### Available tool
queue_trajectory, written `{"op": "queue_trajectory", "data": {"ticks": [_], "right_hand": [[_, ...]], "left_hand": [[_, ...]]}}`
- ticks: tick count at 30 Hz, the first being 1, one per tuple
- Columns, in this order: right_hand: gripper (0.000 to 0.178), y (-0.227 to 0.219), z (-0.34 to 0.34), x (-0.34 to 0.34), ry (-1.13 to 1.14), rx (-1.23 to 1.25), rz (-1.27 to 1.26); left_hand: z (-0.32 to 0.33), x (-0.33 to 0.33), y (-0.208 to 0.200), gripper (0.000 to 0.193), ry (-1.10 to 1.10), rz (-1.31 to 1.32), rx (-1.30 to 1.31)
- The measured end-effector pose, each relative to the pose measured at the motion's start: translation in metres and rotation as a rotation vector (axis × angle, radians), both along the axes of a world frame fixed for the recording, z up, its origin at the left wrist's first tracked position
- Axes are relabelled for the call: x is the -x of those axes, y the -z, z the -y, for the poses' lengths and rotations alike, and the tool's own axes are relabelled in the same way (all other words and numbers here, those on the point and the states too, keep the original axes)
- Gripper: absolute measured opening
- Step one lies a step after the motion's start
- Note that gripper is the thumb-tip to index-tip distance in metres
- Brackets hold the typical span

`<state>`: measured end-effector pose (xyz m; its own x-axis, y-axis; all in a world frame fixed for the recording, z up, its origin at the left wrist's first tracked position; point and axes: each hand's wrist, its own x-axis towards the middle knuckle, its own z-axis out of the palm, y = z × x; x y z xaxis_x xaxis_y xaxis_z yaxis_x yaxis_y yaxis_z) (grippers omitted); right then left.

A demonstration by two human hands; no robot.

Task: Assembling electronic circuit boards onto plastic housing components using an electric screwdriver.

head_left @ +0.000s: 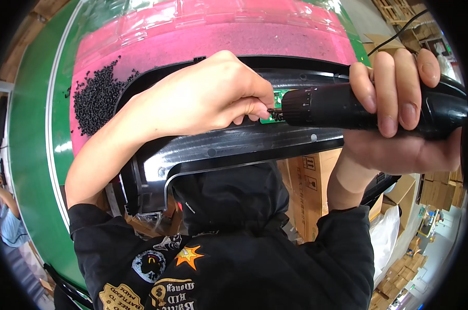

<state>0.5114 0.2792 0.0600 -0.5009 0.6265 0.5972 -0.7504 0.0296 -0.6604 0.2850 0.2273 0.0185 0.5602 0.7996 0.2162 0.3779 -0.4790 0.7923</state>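
Note:
My right hand is wrapped round a black cordless screwdriver, held level with its ribbed collar toward the left. By the collar's front end, my left hand is closed in a pinch on small black screws. Just behind the fingertips and the tool's tip lies a green circuit board, partly hidden by both. The board sits inside a long black plastic housing with raised edges, and my left forearm crosses over it. The driver's bit is hard to make out.
A heap of small black screws lies on the pink mat at the left. Clear plastic trays stand at the far side. Below the housing are cardboard boxes. Another person's arm shows at the far left edge.

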Motion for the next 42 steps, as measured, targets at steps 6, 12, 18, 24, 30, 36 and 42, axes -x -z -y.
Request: {"op": "queue_trajectory", "data": {"ticks": [6,12,18,24,30,36,42], "right_hand": [[0.067,0.003,0.001,-0.004,-0.035,-0.169,0.205],[0.070,0.025,-0.012,0.002,-0.119,-0.235,0.192],[0.073,0.025,-0.001,0.009,-0.095,-0.241,0.188],[0.079,-0.003,0.023,0.020,0.174,-0.111,0.659],[0.078,0.023,-0.012,0.023,-0.214,-0.215,0.302],[0.068,0.025,-0.024,0.030,-0.512,-0.424,0.166],[0.071,0.025,-0.021,0.035,-0.459,-0.334,0.230]], "left_hand": [[0.001,-0.004,-0.004,0.009,-0.031,-0.067,-0.014],[0.001,-0.004,-0.003,0.024,-0.197,-0.180,-0.141],[0.004,-0.008,-0.005,0.028,-0.297,-0.181,-0.150],[0.005,-0.006,0.008,0.014,-0.290,-0.097,-0.292],[0.007,-0.004,0.008,0.011,-0.232,-0.164,-0.231],[0.007,-0.004,0.009,0.014,-0.201,-0.220,-0.184],[0.009,-0.005,0.013,0.014,-0.195,-0.217,-0.229]]}}
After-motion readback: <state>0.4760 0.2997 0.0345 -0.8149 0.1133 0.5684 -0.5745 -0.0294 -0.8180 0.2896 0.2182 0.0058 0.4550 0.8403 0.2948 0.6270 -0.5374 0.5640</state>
